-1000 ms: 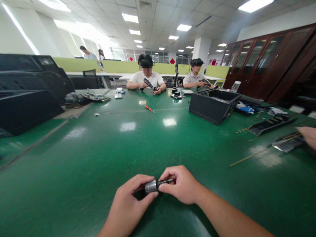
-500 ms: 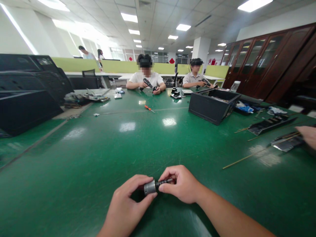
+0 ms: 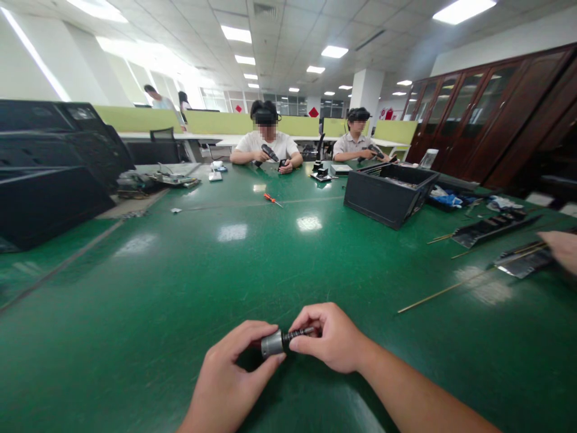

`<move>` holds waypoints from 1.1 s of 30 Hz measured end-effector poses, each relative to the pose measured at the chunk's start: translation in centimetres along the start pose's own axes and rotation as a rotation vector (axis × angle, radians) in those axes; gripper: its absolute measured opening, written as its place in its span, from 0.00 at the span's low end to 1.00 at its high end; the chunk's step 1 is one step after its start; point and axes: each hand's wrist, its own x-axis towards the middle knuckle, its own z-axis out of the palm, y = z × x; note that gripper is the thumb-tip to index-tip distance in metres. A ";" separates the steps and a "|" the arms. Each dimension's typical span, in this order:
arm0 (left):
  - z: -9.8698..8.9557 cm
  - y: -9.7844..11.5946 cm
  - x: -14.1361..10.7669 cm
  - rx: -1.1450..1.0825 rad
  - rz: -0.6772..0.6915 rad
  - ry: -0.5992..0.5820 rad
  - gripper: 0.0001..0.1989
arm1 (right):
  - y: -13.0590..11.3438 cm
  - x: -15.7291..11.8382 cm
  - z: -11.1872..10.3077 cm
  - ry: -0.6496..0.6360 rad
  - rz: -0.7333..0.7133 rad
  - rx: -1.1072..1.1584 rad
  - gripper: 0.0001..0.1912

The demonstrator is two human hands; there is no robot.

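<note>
Just above the green table (image 3: 252, 270), a silver metal cylinder with a ribbed shaft (image 3: 271, 344) lies sideways between my hands. My left hand (image 3: 237, 367) is closed around its thick body, thumb below and fingers above. The dark rear end is partly hidden inside that hand. Around the thin shaft with dark rings, my right hand (image 3: 331, 340) is closed, pinching with thumb and fingers. The pale shaft tip points right, towards my right palm.
A black crate (image 3: 376, 192) stands at the back right, and an orange screwdriver (image 3: 273, 199) lies mid-table. At right, another person's hand (image 3: 563, 249) is beside a thin brass-coloured rod (image 3: 442, 294). Two people opposite hold power drills (image 3: 269, 152). Black casings (image 3: 49, 204) stand at left.
My hands and the metal cylinder stay almost in place. At right, the thin rod near the other person's hand has slid slightly left and towards me.
</note>
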 end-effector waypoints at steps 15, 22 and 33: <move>-0.2 -0.3 -0.3 0.010 0.012 0.021 0.09 | 0.5 0.1 0.0 0.006 -0.012 0.037 0.09; -0.2 -0.3 -0.3 -0.004 0.009 0.030 0.10 | 0.7 0.2 -0.2 0.008 -0.013 0.026 0.10; -0.2 -0.4 -0.3 -0.011 0.014 0.035 0.09 | 0.5 0.2 -0.3 0.014 -0.019 0.049 0.10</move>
